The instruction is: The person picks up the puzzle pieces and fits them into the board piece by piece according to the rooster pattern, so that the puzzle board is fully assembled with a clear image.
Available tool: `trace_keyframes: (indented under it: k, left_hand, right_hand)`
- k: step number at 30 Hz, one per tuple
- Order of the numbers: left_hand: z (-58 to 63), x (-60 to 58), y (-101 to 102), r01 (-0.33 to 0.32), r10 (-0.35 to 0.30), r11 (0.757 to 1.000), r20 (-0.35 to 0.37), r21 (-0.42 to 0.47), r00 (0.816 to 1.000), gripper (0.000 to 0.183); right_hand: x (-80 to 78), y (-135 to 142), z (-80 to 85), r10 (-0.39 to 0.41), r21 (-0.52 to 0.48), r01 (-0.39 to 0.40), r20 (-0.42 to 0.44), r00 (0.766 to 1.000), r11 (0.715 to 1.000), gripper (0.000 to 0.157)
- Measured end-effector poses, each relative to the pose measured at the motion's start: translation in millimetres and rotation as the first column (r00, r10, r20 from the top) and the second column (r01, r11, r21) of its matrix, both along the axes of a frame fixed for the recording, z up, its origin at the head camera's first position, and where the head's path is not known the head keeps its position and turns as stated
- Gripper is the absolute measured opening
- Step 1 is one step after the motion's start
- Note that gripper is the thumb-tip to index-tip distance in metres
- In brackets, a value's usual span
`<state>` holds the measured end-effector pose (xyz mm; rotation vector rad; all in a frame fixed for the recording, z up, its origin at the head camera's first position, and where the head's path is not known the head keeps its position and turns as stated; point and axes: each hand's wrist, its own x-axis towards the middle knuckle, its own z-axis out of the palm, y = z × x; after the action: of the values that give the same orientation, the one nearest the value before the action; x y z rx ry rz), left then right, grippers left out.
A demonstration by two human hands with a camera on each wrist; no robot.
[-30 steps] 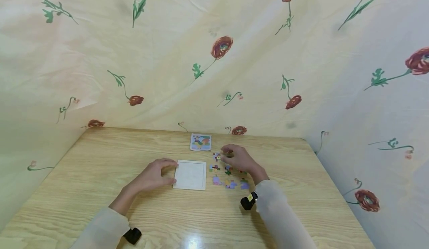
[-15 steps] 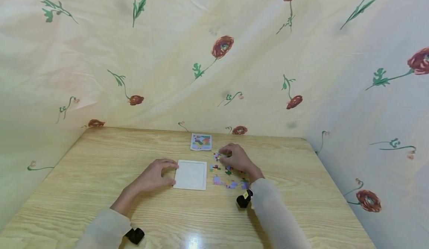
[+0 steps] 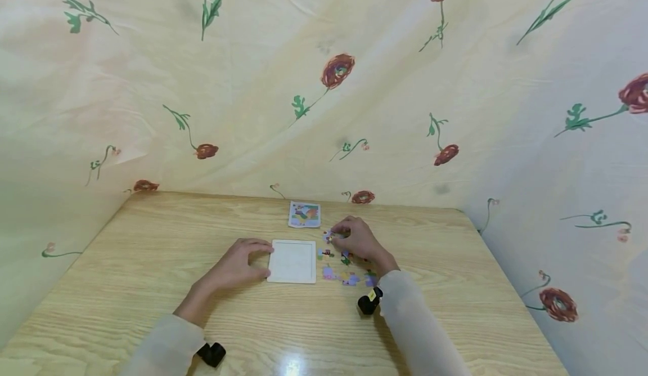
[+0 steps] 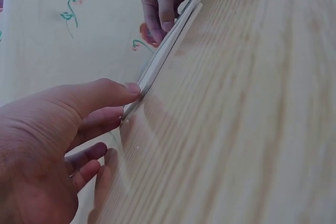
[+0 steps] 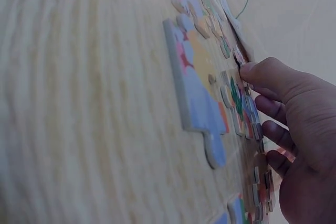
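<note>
A white square tray (image 3: pixel 292 261) lies beside colourful puzzle pieces (image 3: pixel 349 278).

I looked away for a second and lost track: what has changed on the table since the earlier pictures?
The white tray slid slightly right and forward, the left hand at its left edge. The right hand shifted slightly left, its fingertips closing in on the puzzle piece nearest the picture card; whether they grip it is unclear. The card and other visible pieces stayed put.
</note>
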<state>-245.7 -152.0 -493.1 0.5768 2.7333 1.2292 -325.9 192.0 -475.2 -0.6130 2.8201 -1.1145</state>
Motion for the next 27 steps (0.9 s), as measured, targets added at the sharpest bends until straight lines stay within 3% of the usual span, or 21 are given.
trace_keyframes:
  k: [21, 27]
  left_hand:
    - [0.4, -1.1, 1, -0.001, 0.001, 1.0, 0.006, 0.016, 1.0, 0.047]
    - [1.9, 0.0, 2, -0.012, 0.012, 1.0, 0.012, 0.013, 1.0, 0.047]
  right_hand:
    - [11.3, -28, 9.1, 0.082, -0.02, -0.084, -0.061, 0.995, 0.996, 0.018]
    - [14.5, -41, 9.6, 0.095, -0.029, -0.096, -0.025, 0.995, 0.995, 0.019]
